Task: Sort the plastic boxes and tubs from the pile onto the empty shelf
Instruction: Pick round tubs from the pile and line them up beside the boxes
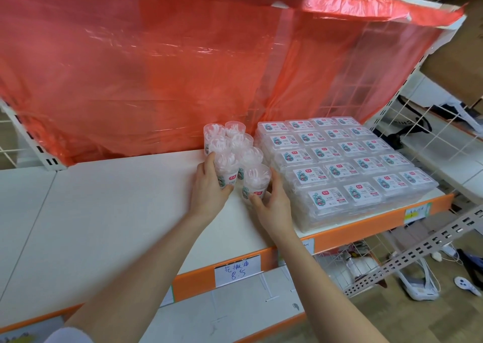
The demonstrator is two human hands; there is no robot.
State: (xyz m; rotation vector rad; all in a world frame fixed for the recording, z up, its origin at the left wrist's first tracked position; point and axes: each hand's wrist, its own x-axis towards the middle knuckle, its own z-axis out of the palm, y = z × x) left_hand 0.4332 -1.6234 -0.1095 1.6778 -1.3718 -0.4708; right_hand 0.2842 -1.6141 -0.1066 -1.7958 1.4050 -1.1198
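1. Your left hand (209, 186) curls round a clear tub (226, 170) of pink-and-white picks, thumb low at its front. Your right hand (274, 201) cups the front tub (255, 183), fingers wrapped low on its wall. Both tubs appear to stand on the shelf (117, 199), just left of the block of flat boxes (339, 165).
2. Keep each tub upright as you slide it. They look light and top-heavy, so push low, not at the rim.
3. Bring the front tub close against the left edge of the boxes and set the other tub touching its left side, in line with the tub rows (230, 139) standing left of the boxes' back half.
4. Turn each label (257, 193) to face you.
5. Release one hand at a time, lifting your fingers straight away, so no nudge topples the rows.
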